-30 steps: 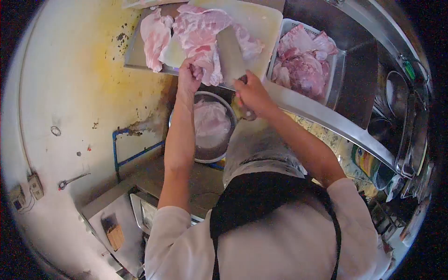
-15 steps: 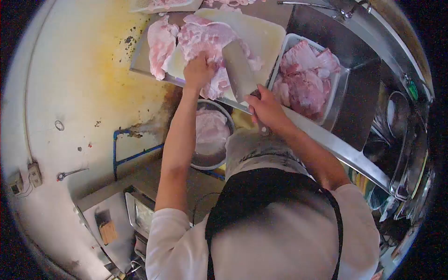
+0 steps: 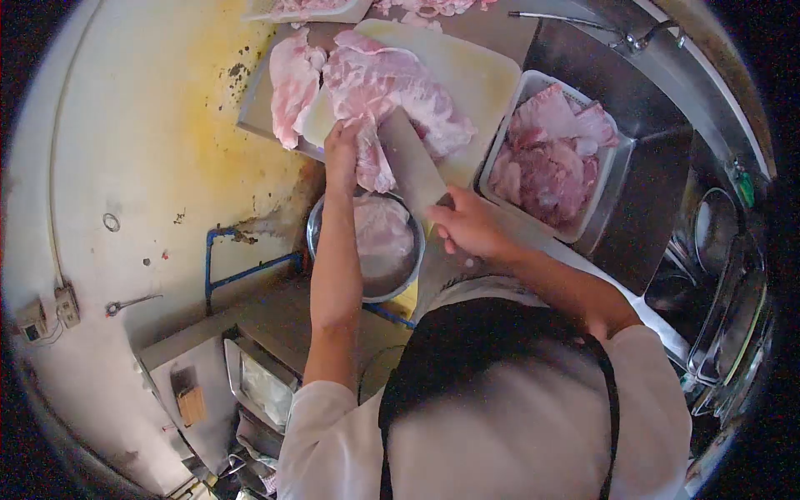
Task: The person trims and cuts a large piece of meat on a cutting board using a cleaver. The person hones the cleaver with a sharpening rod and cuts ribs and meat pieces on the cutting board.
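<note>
A large slab of raw pink meat (image 3: pixel 392 79) lies on a pale cutting board (image 3: pixel 479 75), one strip of it hanging toward me over the front edge. My left hand (image 3: pixel 340 154) is closed on the left side of that strip. In my right hand (image 3: pixel 473 223) is the handle of a broad cleaver (image 3: pixel 417 162). Its blade points away from me and lies against the meat, just right of the strip. The blade's tip is partly hidden at the meat. Another raw piece of meat (image 3: pixel 293 87) rests at the board's left side.
Below the board's edge stands a round metal bowl (image 3: pixel 417 258) with meat in it. To the right, a white basket (image 3: pixel 521 83) of meat cuts sits in a metal sink (image 3: pixel 646 179) with a faucet (image 3: pixel 637 42). A tray (image 3: pixel 333 10) of scraps is at the back.
My left hand has shifted nearer me and left along the meat, and the strip now shows beside it. The cleaver and my right hand have come lower, toward me.
</note>
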`<state>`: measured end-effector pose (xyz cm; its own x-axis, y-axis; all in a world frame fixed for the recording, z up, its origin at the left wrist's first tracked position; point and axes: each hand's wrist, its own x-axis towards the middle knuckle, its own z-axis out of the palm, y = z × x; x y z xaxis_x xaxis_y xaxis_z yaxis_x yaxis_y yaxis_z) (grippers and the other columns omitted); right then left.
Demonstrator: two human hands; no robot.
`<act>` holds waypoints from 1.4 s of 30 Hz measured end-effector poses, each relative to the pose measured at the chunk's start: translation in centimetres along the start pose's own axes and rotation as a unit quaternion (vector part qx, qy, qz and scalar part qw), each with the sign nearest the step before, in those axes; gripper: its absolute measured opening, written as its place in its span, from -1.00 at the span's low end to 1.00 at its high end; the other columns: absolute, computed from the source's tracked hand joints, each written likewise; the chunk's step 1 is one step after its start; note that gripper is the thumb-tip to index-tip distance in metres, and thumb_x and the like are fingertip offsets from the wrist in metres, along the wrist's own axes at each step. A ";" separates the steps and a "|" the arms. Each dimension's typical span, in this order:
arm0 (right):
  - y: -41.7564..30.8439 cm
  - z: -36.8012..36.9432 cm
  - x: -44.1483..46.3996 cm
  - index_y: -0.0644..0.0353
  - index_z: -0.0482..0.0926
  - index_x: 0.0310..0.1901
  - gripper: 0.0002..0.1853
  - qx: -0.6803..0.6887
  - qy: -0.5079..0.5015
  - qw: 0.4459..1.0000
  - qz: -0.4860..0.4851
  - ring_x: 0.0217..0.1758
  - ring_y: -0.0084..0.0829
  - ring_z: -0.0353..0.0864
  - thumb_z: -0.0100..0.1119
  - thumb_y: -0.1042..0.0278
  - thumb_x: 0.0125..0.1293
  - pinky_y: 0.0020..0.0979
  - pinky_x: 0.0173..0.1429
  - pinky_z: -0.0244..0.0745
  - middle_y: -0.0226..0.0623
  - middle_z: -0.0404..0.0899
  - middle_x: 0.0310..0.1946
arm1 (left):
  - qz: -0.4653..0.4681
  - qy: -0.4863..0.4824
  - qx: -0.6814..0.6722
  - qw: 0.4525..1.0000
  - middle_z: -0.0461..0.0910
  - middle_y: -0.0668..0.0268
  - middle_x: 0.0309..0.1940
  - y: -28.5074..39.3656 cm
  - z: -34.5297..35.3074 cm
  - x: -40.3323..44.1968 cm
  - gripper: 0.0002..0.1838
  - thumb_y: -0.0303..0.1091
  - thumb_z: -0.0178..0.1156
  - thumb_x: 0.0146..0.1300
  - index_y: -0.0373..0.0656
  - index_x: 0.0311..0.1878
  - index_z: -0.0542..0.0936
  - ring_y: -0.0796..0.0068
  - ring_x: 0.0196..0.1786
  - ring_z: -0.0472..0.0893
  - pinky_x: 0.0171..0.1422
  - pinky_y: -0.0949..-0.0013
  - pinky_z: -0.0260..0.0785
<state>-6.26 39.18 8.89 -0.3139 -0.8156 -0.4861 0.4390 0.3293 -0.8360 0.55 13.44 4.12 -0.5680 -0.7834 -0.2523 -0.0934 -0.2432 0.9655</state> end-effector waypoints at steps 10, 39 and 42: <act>1.0 1.0 8.3 0.28 0.38 -0.05 -0.75 -0.091 0.086 0.988 -0.087 -0.68 -0.52 0.44 0.11 0.30 0.41 -0.40 -0.60 0.37 -0.35 0.41 -0.51 | 0.024 0.016 0.002 1.000 0.63 0.36 -0.29 -0.8 -0.7 -0.2 -0.80 -0.34 0.15 0.32 -0.26 -0.12 0.59 0.60 -0.33 0.55 -0.22 0.48 0.42; -0.9 -3.5 6.2 0.39 0.38 0.07 -0.60 -0.050 -0.054 0.997 -0.002 -0.67 -0.39 0.53 0.12 0.25 0.37 -0.26 -0.53 0.47 -0.21 0.56 -0.49 | 0.109 0.091 0.187 0.972 0.48 0.22 -0.48 -3.2 -2.3 4.0 -0.76 -0.31 0.07 0.28 -0.34 -0.36 0.51 0.30 -0.35 0.47 -0.18 0.21 0.30; -3.4 -3.3 7.3 0.36 0.40 0.04 -0.64 -0.128 0.001 0.991 -0.033 -0.67 -0.43 0.51 0.13 0.26 0.36 -0.30 -0.54 0.45 -0.27 0.52 -0.52 | 0.040 0.121 0.115 0.985 0.43 0.34 -0.49 -2.3 -1.7 3.3 -0.76 -0.29 0.07 0.30 -0.28 -0.40 0.48 0.46 -0.37 0.42 -0.24 0.31 0.27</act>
<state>-12.79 33.66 7.30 -0.3376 -0.8382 -0.4284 0.1892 0.3854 -0.9032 0.29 10.47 0.91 -0.3720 -0.9149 -0.1566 -0.2546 -0.0617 0.9651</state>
